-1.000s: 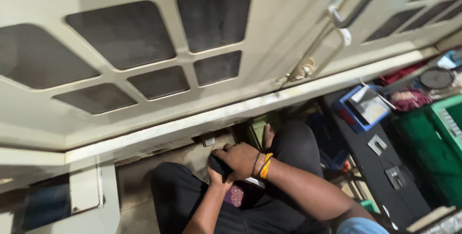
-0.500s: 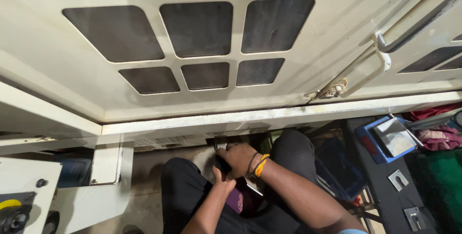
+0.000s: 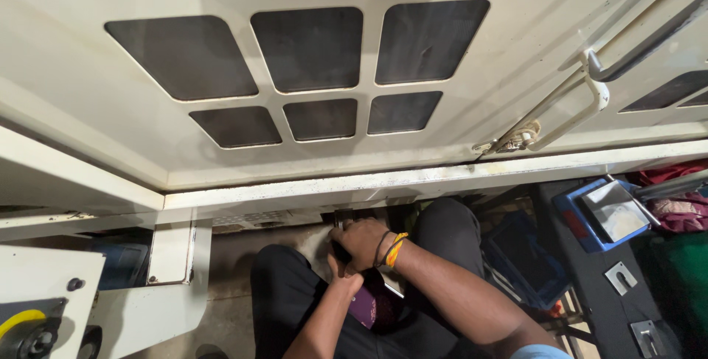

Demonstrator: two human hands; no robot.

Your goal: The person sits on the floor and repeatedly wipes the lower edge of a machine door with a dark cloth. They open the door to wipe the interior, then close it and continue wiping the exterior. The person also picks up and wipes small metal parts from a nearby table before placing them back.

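Gripping a small dark object (image 3: pixel 341 254) tight in both hands' fingers under the machine's ledge (image 3: pixel 442 178), the person risked dropping it unseen

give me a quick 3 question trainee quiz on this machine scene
1. True or false: the right hand wears bands at the wrist.
2. How many dark window panes sit in the cream door panel? A) four B) six C) eight
3. Fill in: the blue tray lies to the person's ____ side.

Key: 1 true, black and orange-yellow bands. 2 B, three large above three small. 3 right. The left hand meets the right one between the knees; what they grip is too hidden to tell.
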